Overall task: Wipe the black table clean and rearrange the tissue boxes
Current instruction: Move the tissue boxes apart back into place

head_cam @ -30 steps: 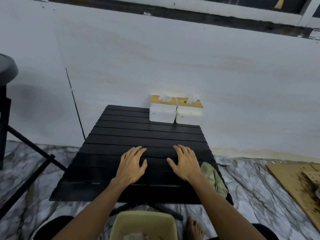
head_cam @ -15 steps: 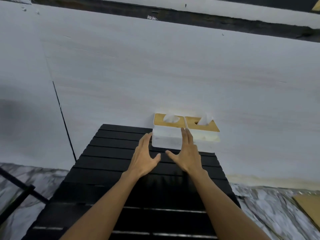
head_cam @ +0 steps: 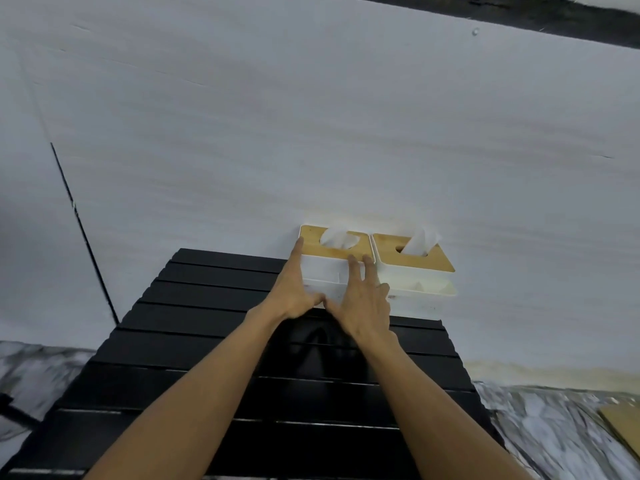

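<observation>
The white wall (head_cam: 311, 116) fills most of my view, and the black slatted counter (head_cam: 207, 306) runs from me to its foot, with marbled floor (head_cam: 554, 427) on either side. At the counter's far edge, against the wall, two white tissue boxes with wooden lids sit side by side and touching, lid slots running along the wall, tissue poking up. My left grip (head_cam: 292, 292) lies spread and straight-fingered along the left side of the left tissue box (head_cam: 322, 275); my right grip (head_cam: 363, 306) lies flat on its front, fingertips at the lid beside the right tissue box (head_cam: 412, 271), neither curled round anything.
</observation>
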`<state>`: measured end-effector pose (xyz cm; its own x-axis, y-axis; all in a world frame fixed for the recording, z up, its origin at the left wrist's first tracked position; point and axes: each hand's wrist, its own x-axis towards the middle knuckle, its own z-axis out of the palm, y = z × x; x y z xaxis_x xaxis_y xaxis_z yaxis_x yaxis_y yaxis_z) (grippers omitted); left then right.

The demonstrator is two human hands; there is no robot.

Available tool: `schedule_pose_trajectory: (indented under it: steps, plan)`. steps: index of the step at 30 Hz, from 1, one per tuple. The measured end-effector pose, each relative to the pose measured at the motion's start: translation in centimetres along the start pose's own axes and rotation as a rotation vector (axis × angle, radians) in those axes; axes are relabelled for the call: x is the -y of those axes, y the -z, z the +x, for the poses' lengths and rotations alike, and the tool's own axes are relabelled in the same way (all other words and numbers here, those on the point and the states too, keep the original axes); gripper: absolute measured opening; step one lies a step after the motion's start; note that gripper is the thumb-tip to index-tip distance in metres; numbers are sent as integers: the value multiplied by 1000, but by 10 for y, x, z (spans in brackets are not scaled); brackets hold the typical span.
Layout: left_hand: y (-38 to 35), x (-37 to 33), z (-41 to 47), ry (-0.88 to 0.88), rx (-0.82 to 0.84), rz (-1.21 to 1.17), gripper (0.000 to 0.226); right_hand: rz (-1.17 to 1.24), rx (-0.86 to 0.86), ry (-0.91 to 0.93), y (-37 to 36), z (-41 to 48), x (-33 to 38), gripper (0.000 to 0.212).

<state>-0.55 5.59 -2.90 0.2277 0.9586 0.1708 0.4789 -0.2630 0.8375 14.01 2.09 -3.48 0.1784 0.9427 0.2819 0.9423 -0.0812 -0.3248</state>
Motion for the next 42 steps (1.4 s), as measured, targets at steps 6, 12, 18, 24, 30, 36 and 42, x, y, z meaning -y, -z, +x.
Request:
schedule_pose_trajectory:
  steps: [6, 12, 18, 24, 30, 36, 42]
  plan:
    - [-1, 6, -5, 5, -82, -48, 111, 108, -82, 46, -5, -2, 2, 81]
    - [7, 5, -17, -71, -146, -51, 98, 190, -102, 72, -5, 0, 9, 79]
    - [25, 19, -25, -61, -191, -16, 105, 256, -101, 82, 3, -4, 26, 76]
    - [51, 26, -33, -45, -221, -11, 104, 346, 17, 83, 1, 2, 49, 72]
    - [81, 39, -36, -35, -242, 10, 103, 514, -10, 73, -14, 9, 75, 106]
    - [102, 52, -35, -2, -247, 34, 101, 679, -4, 53, -17, 14, 99, 127]
    - [118, 72, -32, 44, -224, 15, 100, 713, 21, 32, -31, 15, 118, 136]
